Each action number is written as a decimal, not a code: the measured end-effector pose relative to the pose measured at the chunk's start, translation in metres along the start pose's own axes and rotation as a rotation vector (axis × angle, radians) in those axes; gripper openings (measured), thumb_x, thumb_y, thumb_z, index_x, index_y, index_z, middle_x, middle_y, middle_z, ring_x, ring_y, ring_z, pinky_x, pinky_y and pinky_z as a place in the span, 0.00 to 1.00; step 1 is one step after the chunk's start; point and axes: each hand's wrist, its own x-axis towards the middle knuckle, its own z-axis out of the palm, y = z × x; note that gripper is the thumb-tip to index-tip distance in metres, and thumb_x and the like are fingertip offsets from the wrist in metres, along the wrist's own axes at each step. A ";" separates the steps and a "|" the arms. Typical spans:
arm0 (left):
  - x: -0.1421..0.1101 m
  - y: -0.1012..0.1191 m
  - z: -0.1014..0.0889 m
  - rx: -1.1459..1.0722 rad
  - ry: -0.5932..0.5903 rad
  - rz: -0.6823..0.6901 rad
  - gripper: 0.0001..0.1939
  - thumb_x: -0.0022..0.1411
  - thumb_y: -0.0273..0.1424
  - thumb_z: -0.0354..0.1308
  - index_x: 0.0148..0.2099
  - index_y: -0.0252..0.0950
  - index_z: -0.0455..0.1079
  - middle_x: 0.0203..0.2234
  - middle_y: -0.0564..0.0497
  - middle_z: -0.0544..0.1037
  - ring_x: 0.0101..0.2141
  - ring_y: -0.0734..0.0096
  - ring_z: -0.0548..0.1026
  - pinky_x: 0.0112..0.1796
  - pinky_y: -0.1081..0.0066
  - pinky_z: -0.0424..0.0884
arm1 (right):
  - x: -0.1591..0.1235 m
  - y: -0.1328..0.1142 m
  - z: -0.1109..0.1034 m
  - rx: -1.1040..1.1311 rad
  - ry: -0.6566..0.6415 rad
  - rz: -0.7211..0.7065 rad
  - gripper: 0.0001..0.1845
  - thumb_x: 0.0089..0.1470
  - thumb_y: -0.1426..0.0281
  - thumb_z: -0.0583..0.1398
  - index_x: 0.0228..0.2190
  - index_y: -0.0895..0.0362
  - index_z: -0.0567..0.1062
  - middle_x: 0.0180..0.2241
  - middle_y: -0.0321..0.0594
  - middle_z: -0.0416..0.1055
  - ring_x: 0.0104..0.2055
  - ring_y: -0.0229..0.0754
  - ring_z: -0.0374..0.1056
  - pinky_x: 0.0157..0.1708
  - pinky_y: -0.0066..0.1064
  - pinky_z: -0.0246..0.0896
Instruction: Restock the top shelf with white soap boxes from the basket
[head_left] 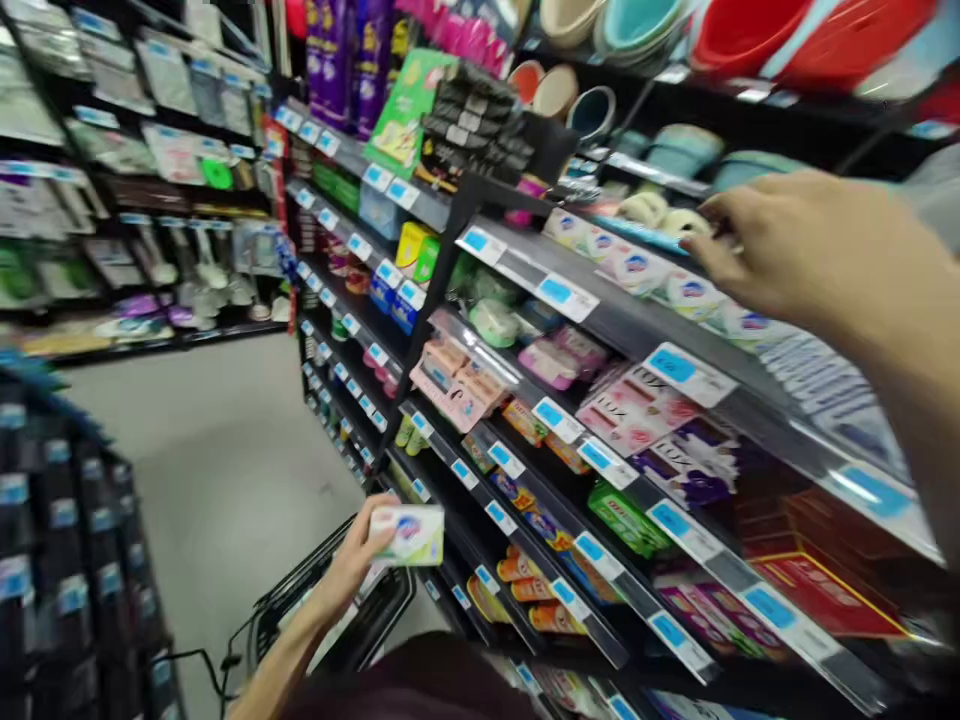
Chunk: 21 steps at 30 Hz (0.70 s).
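Observation:
A white and green soap box (409,534) with a blue and red emblem is gripped in my left hand (358,545), low in the head view above a black shopping basket or cart (337,610). My right hand (772,245) is stretched over the top shelf at the right. Its thumb and forefinger are apart, close to some cream round items (660,213); whether they touch is blurred. Below that hand runs a row of similar soap boxes (637,268) along the shelf front.
Shelves with blue-marked price tags (566,297) hold pink soap packs (637,405) and a red box (825,595). Basins (746,35) are stacked above. Grey floor (217,440) lies left, between this shelving and a dark rack (67,540). Hanging goods (172,150) line the back.

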 end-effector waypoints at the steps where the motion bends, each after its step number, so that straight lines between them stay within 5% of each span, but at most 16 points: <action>1: -0.007 0.006 0.000 0.001 0.017 0.013 0.28 0.60 0.48 0.66 0.57 0.43 0.65 0.42 0.51 0.77 0.42 0.59 0.77 0.40 0.66 0.74 | -0.018 -0.019 -0.012 0.048 0.078 -0.103 0.51 0.65 0.44 0.29 0.53 0.71 0.72 0.48 0.62 0.73 0.56 0.53 0.68 0.41 0.43 0.59; 4: -0.009 0.032 0.009 0.041 -0.002 0.094 0.26 0.62 0.45 0.66 0.57 0.41 0.65 0.45 0.50 0.76 0.46 0.60 0.74 0.43 0.69 0.72 | -0.075 -0.085 -0.035 0.294 0.211 -0.580 0.34 0.72 0.54 0.38 0.48 0.61 0.76 0.43 0.51 0.76 0.45 0.47 0.72 0.39 0.41 0.64; 6: -0.008 0.048 0.018 0.023 -0.038 0.130 0.24 0.64 0.44 0.65 0.57 0.41 0.64 0.45 0.50 0.75 0.46 0.61 0.74 0.43 0.70 0.72 | -0.104 -0.126 -0.036 0.402 0.175 -0.816 0.23 0.72 0.61 0.46 0.46 0.59 0.76 0.40 0.48 0.76 0.41 0.47 0.71 0.37 0.41 0.66; 10: -0.015 0.062 0.030 -0.009 -0.133 0.226 0.22 0.65 0.42 0.64 0.56 0.40 0.65 0.44 0.50 0.76 0.44 0.63 0.74 0.42 0.71 0.73 | -0.122 -0.169 -0.020 0.503 -0.062 -0.941 0.23 0.69 0.56 0.54 0.50 0.63 0.73 0.44 0.49 0.75 0.43 0.50 0.71 0.38 0.42 0.67; 16: -0.031 0.068 0.048 -0.001 -0.170 0.360 0.23 0.62 0.39 0.68 0.57 0.42 0.68 0.46 0.48 0.78 0.45 0.61 0.77 0.46 0.69 0.76 | -0.108 -0.164 -0.028 0.672 -0.478 -1.031 0.22 0.67 0.56 0.57 0.49 0.63 0.72 0.42 0.47 0.76 0.41 0.45 0.73 0.38 0.34 0.66; 19: -0.035 0.067 0.054 -0.102 -0.103 0.429 0.29 0.63 0.41 0.67 0.63 0.47 0.65 0.55 0.45 0.74 0.53 0.52 0.74 0.46 0.64 0.79 | -0.092 -0.135 -0.045 0.657 -0.417 -0.981 0.17 0.67 0.63 0.59 0.49 0.63 0.73 0.44 0.47 0.76 0.44 0.45 0.72 0.41 0.33 0.66; 21: -0.035 0.063 0.051 -0.119 -0.062 0.432 0.27 0.65 0.45 0.63 0.63 0.48 0.67 0.57 0.45 0.73 0.54 0.50 0.72 0.44 0.64 0.79 | -0.073 -0.097 -0.053 0.648 -0.303 -0.773 0.16 0.66 0.66 0.59 0.51 0.62 0.73 0.46 0.47 0.76 0.45 0.44 0.72 0.44 0.34 0.66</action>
